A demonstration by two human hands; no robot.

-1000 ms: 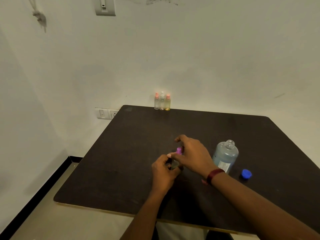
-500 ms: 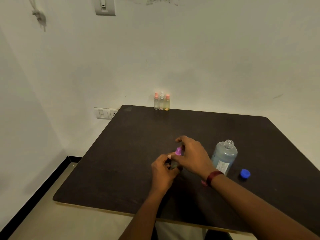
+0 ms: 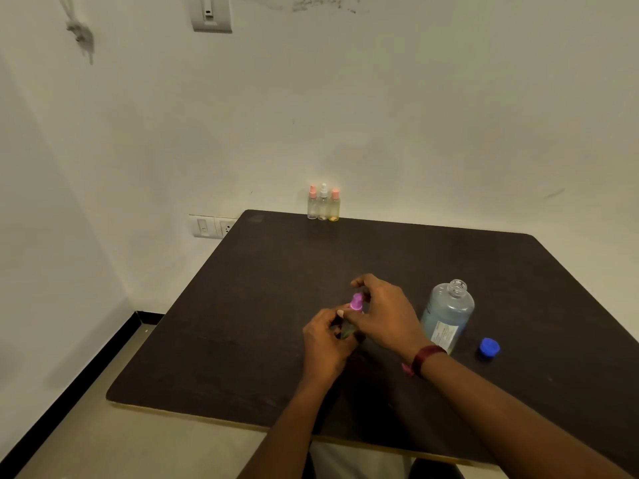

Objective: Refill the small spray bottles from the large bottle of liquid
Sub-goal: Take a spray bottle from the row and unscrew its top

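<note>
A small spray bottle [image 3: 346, 329] stands mid-table, mostly hidden by my hands. My left hand [image 3: 325, 344] grips its body. My right hand [image 3: 383, 314] has its fingers closed around the bottle's purple spray top [image 3: 356, 301]. The large clear bottle of pale blue liquid [image 3: 447, 314] stands uncapped just right of my right hand. Its blue cap [image 3: 489, 347] lies on the table to its right. Three more small spray bottles [image 3: 323, 204] stand in a row at the table's far edge, against the wall.
The dark table [image 3: 276, 288] sits in a corner with white walls behind and to the left. A wall socket [image 3: 211, 226] is beside the table's far left corner. The floor shows at lower left.
Both hands stay on the small bottle; my right hand's fingers have shifted slightly around the purple top. Nothing else has moved.
</note>
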